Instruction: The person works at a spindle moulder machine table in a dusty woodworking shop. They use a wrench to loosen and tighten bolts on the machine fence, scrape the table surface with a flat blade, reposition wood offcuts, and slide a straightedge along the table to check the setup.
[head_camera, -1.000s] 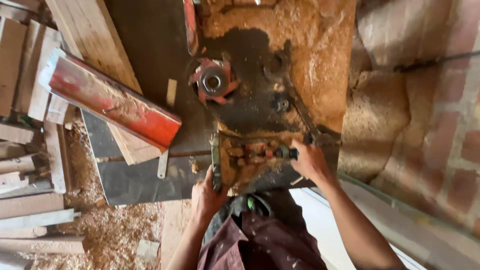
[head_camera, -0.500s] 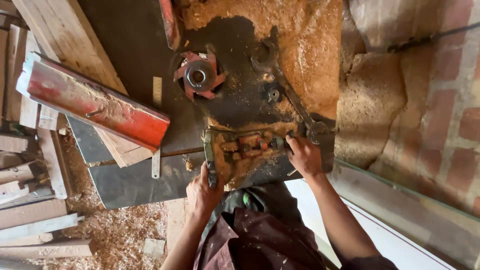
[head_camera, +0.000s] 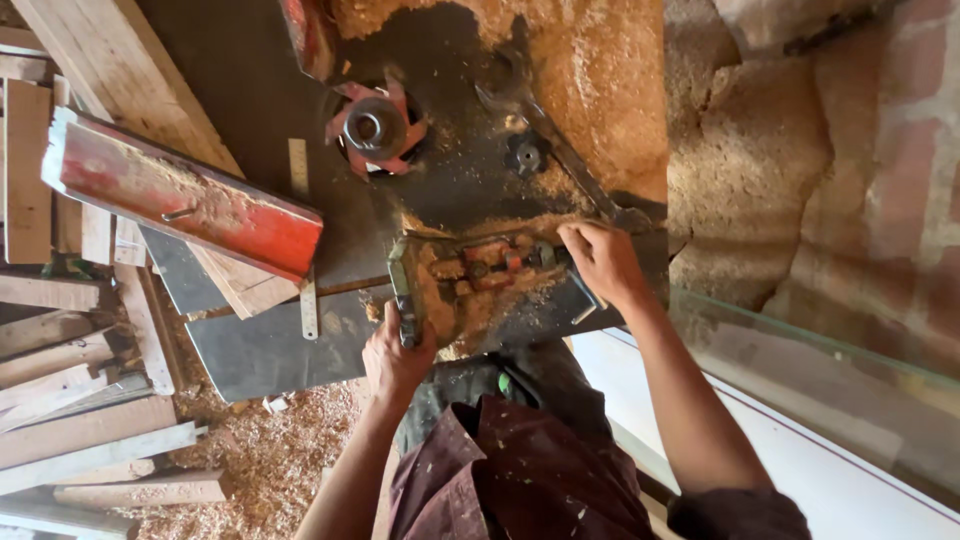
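Sawdust-caked metal clamp fixture (head_camera: 470, 285) sits at the near edge of the dark machine table (head_camera: 250, 90); left hand (head_camera: 395, 352) grips its left end, right hand (head_camera: 600, 262) clasps its right end, below the red cutter head (head_camera: 375, 125).

Sawdust-strewn dark machine table (head_camera: 250, 60), apparently metal

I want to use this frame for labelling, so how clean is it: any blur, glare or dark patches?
Head view: warm daylight, fairly sharp at the centre, where the left hand and right hand grip the sawdust-caked jig; the dark machine table loses detail in shadow; the brick wall at right looks soft; no strong glare.
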